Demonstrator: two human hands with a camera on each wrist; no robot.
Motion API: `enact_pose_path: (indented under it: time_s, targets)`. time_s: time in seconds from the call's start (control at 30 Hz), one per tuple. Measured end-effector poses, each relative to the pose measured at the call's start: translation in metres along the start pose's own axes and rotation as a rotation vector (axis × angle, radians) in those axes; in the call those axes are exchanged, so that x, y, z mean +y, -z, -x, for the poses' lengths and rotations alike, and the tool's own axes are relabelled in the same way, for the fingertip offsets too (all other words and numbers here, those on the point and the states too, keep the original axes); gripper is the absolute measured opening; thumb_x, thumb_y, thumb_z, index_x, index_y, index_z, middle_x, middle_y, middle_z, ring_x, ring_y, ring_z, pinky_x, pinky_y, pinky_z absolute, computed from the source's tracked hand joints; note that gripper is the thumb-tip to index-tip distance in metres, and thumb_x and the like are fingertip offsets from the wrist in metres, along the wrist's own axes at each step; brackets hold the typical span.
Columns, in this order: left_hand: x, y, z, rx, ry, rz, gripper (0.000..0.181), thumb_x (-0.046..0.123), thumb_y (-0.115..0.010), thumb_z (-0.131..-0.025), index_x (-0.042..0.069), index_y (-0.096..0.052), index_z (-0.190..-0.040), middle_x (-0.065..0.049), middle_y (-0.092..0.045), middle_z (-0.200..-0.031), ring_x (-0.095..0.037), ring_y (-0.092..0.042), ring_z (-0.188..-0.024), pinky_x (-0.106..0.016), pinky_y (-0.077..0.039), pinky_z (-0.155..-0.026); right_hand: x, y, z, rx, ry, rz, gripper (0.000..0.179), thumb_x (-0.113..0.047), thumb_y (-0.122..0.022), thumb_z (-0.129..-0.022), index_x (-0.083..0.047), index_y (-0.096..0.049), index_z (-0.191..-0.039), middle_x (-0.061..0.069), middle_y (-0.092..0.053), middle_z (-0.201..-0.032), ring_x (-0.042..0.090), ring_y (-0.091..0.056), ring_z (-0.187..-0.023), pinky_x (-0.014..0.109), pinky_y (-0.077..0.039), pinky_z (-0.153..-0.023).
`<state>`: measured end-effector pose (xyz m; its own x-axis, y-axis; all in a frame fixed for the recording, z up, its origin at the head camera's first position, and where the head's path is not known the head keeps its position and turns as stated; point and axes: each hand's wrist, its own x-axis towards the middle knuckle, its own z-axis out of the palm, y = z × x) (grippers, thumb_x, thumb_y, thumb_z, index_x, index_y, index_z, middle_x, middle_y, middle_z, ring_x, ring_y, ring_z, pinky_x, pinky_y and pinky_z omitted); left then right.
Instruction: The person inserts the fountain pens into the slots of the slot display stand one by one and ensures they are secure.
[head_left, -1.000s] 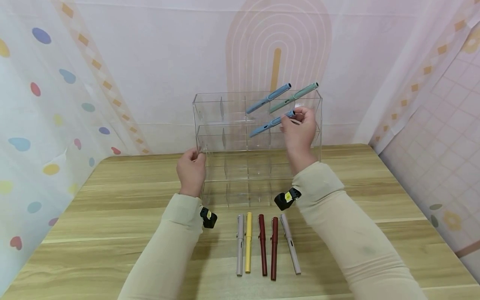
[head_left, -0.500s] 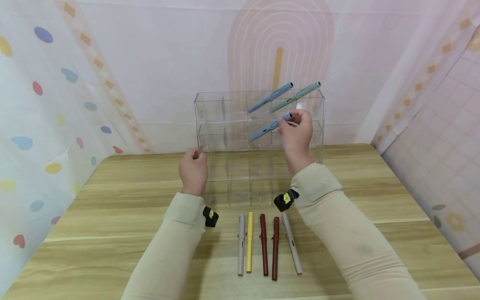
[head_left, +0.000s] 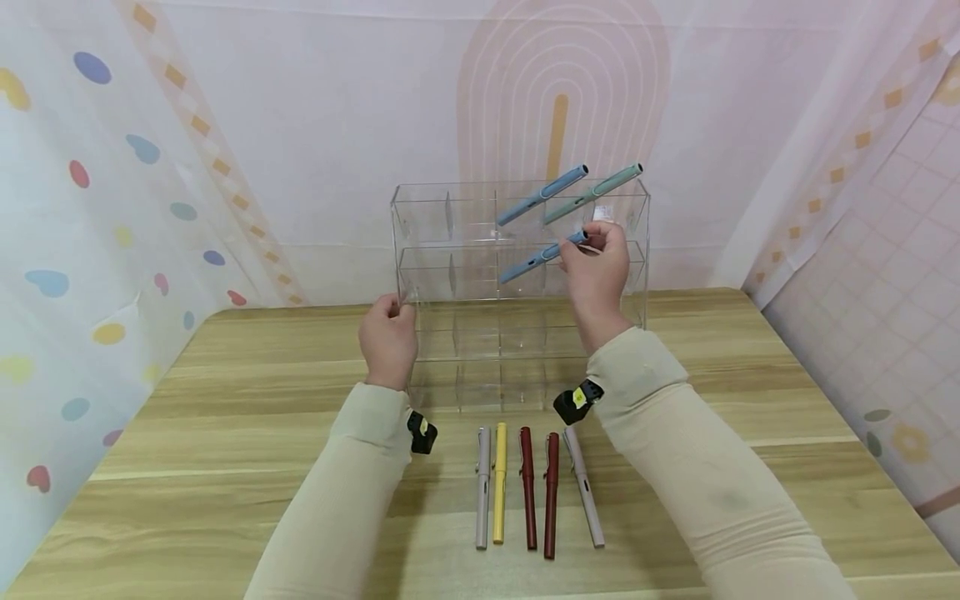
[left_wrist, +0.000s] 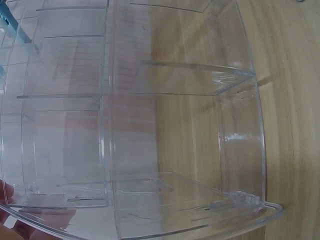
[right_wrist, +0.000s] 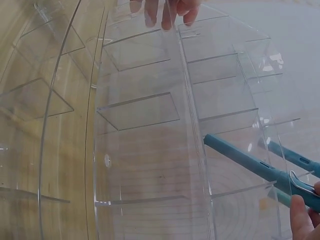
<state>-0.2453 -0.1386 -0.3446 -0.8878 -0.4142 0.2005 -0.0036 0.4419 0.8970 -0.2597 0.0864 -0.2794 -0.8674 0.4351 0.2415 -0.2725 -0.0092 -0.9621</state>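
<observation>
A clear acrylic pen rack (head_left: 477,275) with several divided tiers stands upright on the table. My left hand (head_left: 388,343) grips its left side edge; the fingertips (right_wrist: 170,12) show through the plastic in the right wrist view. My right hand (head_left: 598,271) pinches a blue fountain pen (head_left: 531,265) near its cap end. That pen slants down to the left, its lower end overlapping the second tier. Up on the top tier lean another blue pen (head_left: 542,196) and a green pen (head_left: 592,195).
In front of the rack lie several pens side by side: a grey one (head_left: 482,492), a yellow one (head_left: 499,487), two dark red ones (head_left: 528,492) and a pale lilac one (head_left: 587,492). A patterned curtain (head_left: 337,125) hangs behind the wooden table (head_left: 247,400).
My right hand has lowered the blue pen slightly toward the second tier. The left hand keeps its grip on the rack, and the view has shifted a little.
</observation>
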Motion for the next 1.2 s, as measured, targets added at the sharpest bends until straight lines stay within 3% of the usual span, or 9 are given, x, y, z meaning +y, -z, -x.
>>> enact_pose_path:
  time_s: [0.43, 0.83, 1.03, 1.2]
  targets:
    - [-0.004, 0.002, -0.003, -0.080, -0.005, 0.007, 0.031, 0.011, -0.044, -0.094, 0.000, -0.064, -0.115, -0.015, -0.063, -0.110, -0.023, -0.052, -0.088, -0.030, -0.041, -0.070, 0.004, 0.021, 0.003, -0.108, -0.003, 0.059, 0.042, 0.000, -0.068, -0.085, 0.001, -0.049, -0.123, 0.000, -0.050, -0.102, 0.018, -0.060, -0.102, 0.027, -0.052, -0.085]
    - [-0.003, 0.003, -0.004, -0.100, 0.007, 0.014, 0.030, 0.012, -0.047, -0.094, 0.000, -0.065, -0.116, -0.015, -0.064, -0.108, -0.023, -0.054, -0.089, -0.028, -0.041, -0.070, 0.008, 0.052, 0.024, -0.139, 0.094, 0.005, 0.037, 0.003, -0.062, -0.088, -0.002, -0.045, -0.120, 0.002, -0.049, -0.110, 0.013, -0.056, -0.100, 0.022, -0.048, -0.085]
    - [-0.004, 0.004, -0.006, -0.123, 0.011, 0.038, 0.029, 0.013, -0.048, -0.094, -0.001, -0.065, -0.114, -0.014, -0.062, -0.107, -0.023, -0.052, -0.092, -0.028, -0.041, -0.073, 0.017, 0.069, 0.036, -0.133, 0.058, 0.071, 0.039, 0.006, -0.061, -0.086, 0.003, -0.045, -0.122, 0.002, -0.050, -0.110, 0.011, -0.056, -0.098, 0.019, -0.048, -0.085]
    - [-0.003, 0.005, -0.007, -0.119, 0.001, 0.039, 0.027, 0.012, -0.049, -0.093, -0.002, -0.065, -0.110, -0.013, -0.061, -0.103, -0.021, -0.051, -0.090, -0.027, -0.040, -0.071, 0.031, 0.083, 0.051, -0.258, -0.042, 0.192, 0.035, 0.005, -0.059, -0.086, 0.004, -0.047, -0.120, 0.009, -0.053, -0.112, 0.013, -0.056, -0.100, 0.017, -0.049, -0.080]
